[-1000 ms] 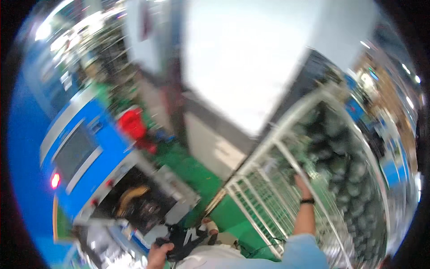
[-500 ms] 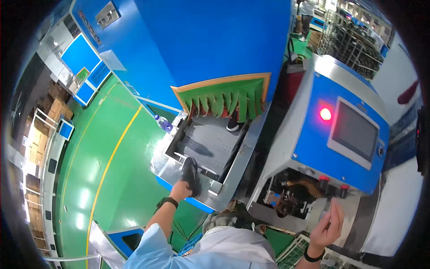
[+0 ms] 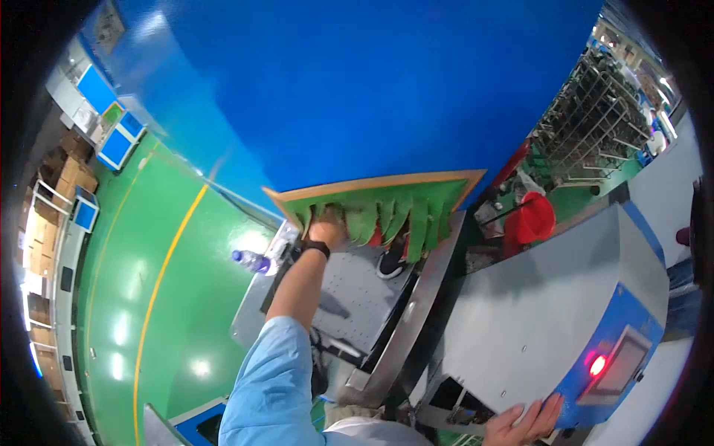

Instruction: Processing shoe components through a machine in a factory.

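My left hand (image 3: 329, 227) reaches forward to the green strip curtain (image 3: 364, 215) at the opening of a large blue machine. Its fingers are hidden and blurred among the strips, so what they hold, if anything, does not show. Under the curtain to its right, a black shoe (image 3: 390, 262) with a white sole edge rests on the grey perforated bed (image 3: 361, 286). Another black shoe (image 3: 319, 375) lies at the near end, partly covered by my sleeve. My right hand (image 3: 524, 424) lies with fingers stretched out against the lower edge of a grey and blue control housing (image 3: 543, 320).
A clear bottle with a purple cap (image 3: 251, 261) stands left of the bed. On the housing, a red lamp (image 3: 597, 365) glows beside a screen (image 3: 619, 362). A red bucket (image 3: 535, 217) and wire racks (image 3: 595, 126) stand at the far right; green floor (image 3: 171, 297) spreads left.
My left hand has let go of the black shoe at the near end and moved forward to the curtain. My right hand has come onto the housing's edge. The view has shifted forward.
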### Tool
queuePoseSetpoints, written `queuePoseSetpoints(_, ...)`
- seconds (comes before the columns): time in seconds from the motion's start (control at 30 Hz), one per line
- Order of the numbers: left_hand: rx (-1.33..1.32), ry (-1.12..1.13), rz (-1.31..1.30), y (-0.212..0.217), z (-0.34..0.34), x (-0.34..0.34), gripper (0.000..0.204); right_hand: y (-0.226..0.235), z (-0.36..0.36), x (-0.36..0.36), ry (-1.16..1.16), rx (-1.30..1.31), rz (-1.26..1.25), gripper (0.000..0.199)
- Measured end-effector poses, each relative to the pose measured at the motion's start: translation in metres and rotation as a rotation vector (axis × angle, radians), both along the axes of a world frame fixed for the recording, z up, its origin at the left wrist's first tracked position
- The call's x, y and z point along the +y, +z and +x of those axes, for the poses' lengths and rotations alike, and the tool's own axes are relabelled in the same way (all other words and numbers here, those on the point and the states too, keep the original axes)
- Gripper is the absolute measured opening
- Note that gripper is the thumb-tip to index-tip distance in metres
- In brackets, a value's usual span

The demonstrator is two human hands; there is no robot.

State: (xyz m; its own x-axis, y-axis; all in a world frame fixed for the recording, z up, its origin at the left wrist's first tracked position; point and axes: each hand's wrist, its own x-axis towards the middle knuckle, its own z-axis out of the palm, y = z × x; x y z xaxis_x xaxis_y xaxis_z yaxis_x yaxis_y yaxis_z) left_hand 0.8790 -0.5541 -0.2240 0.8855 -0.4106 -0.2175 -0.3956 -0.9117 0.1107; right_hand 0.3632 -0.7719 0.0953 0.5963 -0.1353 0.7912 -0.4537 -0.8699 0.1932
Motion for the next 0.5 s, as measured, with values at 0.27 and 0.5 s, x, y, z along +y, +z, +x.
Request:
queuePoseSetpoints(0.27, 0.165, -0.066, -0.141, -0.047, 0.016, -0.032, 0.062, -0.015, -0.028, -0.009, -0.098, 0.208, -0.139, 0.039)
queuePoseSetpoints(0.5, 0.677, 0.304, -0.618, -0.039, -0.094, 0.02, 0.048, -0.023, -0.02, -0.012, -0.061, 0.064, -0.002, 0.038)
